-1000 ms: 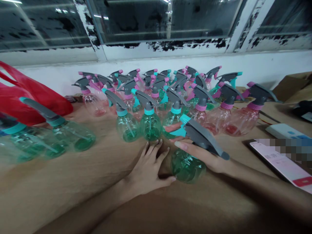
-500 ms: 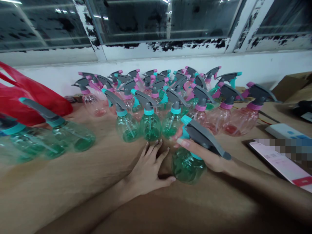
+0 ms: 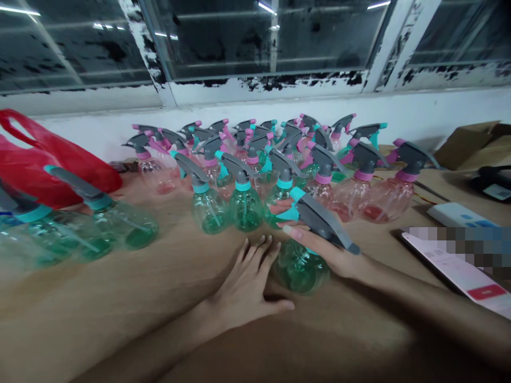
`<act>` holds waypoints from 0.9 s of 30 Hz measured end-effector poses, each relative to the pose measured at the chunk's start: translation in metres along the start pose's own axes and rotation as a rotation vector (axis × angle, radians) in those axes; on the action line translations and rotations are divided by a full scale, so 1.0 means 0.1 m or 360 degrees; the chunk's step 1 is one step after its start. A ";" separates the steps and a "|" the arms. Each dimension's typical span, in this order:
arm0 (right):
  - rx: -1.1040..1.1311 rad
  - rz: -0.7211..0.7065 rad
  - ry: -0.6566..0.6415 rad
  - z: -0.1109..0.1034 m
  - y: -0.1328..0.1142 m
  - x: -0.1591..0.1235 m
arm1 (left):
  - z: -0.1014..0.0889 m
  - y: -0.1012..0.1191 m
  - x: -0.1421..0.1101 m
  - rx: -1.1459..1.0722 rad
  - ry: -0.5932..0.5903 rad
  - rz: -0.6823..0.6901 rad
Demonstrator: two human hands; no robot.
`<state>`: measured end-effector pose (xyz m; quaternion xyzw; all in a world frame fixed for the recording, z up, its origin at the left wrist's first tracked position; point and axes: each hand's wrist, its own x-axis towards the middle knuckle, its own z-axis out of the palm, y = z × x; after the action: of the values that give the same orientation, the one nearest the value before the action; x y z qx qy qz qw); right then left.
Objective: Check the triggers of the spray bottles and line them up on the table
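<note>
My right hand (image 3: 331, 254) is wrapped round the neck of a green spray bottle (image 3: 302, 271) with a grey and turquoise trigger head. This bottle leans slightly, and I cannot tell whether its base touches the table. Beside it, my left hand (image 3: 249, 287) lies with fingers spread on the wooden table (image 3: 167, 308), holding nothing. Just beyond the fingertips stand more green spray bottles, among them a middle one (image 3: 246, 210) and a left one (image 3: 208, 210). To their right is a row of pink spray bottles (image 3: 389, 199).
Many more pink and green spray bottles crowd toward the wall. On the left are several green bottles (image 3: 138, 229) and a red plastic bag (image 3: 59, 175). A phone (image 3: 451, 266), a white box (image 3: 459, 214) and a cardboard box (image 3: 471, 143) lie at the right.
My right hand and its spray bottle have shifted slightly left, closer to the standing green bottles. My left hand stays spread on the table, a little further right in view.
</note>
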<state>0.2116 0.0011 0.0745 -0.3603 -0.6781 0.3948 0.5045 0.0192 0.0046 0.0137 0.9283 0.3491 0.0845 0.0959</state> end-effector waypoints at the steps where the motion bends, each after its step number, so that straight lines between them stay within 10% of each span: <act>1: -0.0007 0.0005 0.0000 0.00 0.00 0.00 | -0.01 0.03 -0.01 -0.0026 -0.0017 -0.0008; 15: -0.0112 -0.0306 -0.0156 0.82 -0.15 0.20 | -0.28 0.08 -0.64 -0.0449 0.0524 -0.0363; 27: -0.0054 -0.0615 -0.0156 1.68 -0.08 0.68 | -0.51 -0.36 -1.17 0.0248 0.1045 -0.0476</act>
<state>0.0325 0.0291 0.0783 -0.2123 -0.7649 0.2962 0.5311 -0.1018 -0.0402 0.0438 0.7950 0.4984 0.3361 -0.0810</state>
